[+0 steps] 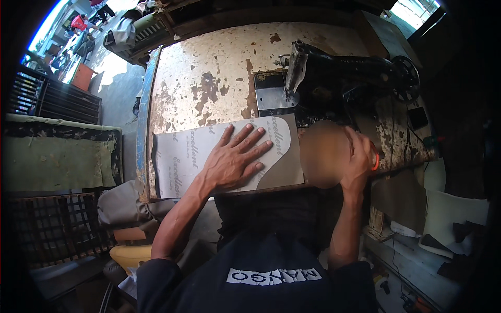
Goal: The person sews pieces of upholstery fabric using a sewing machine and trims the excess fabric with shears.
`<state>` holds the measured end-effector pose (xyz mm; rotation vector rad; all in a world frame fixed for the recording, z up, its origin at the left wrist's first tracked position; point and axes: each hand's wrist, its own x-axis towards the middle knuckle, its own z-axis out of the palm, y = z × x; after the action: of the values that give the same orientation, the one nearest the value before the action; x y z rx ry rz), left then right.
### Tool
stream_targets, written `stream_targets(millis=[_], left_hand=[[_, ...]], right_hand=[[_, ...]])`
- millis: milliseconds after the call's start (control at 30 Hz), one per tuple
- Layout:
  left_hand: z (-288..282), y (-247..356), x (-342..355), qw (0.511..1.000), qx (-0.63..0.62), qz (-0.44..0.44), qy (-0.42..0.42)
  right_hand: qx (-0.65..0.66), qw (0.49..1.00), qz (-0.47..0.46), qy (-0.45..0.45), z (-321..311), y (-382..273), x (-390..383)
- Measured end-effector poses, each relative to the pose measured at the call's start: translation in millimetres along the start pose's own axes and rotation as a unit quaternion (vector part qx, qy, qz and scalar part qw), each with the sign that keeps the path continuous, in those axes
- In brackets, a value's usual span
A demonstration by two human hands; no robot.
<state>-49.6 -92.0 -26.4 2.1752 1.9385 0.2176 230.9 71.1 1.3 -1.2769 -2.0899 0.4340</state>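
Observation:
My left hand (233, 163) lies flat, fingers spread, on a pale grey sheet (175, 143) with repeated printed lettering. This sheet has one rounded corner at its right end and rests on a larger grey-brown piece (286, 175), whose edge shows past the curve. At the right, my right hand (358, 164) is closed with bent fingers beside a blurred oval patch that hides its fingertips. A small orange loop (375, 159) shows at the outer side of this hand; what the fingers grip cannot be made out.
A black sewing machine (339, 65) stands at the back right of the worn, peeling table (209, 57), its handwheel (405, 79) at the far right. Left of the table is a green padded surface (60, 156). Folded grey material (122, 203) lies below the table's left corner.

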Motion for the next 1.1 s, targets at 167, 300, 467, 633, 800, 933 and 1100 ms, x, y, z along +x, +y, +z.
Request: stream_targets(millis=[167,300,467,633,800,933,1100], left_hand=[[-9.1,-16.5,-18.0,0.977,0.007,-0.210,0.025],[-1.6,-27.1,-28.7,0.937,0.030,-0.334,0.099],[7.8,1.8,-39.1,0.910,0.027,-0.397,0.113],[25.6,23.9,-56.7,0.909,0.032,-0.402,0.103],[31.5,29.2,-61.6,0.906,0.029,-0.406,0.118],[31.1,28.2,-59.2,0.905,0.045,-0.404,0.127],[28.9,28.2,-59.3,0.903,0.031,-0.405,0.140]], right_hand=[[-0.151,0.982,0.075,-0.082,-42.9,55.9,-12.9],[-0.187,0.974,0.035,-0.124,-48.1,54.8,-14.3],[0.223,0.910,0.259,-0.235,-58.5,21.0,-29.5],[0.352,0.758,0.317,-0.448,-40.4,-47.5,-107.9],[0.284,0.769,0.209,-0.533,-15.4,-64.3,-121.1],[0.288,0.762,0.196,-0.546,-0.2,-78.2,-98.4],[0.306,0.747,0.221,-0.547,13.8,-89.5,-103.4]])
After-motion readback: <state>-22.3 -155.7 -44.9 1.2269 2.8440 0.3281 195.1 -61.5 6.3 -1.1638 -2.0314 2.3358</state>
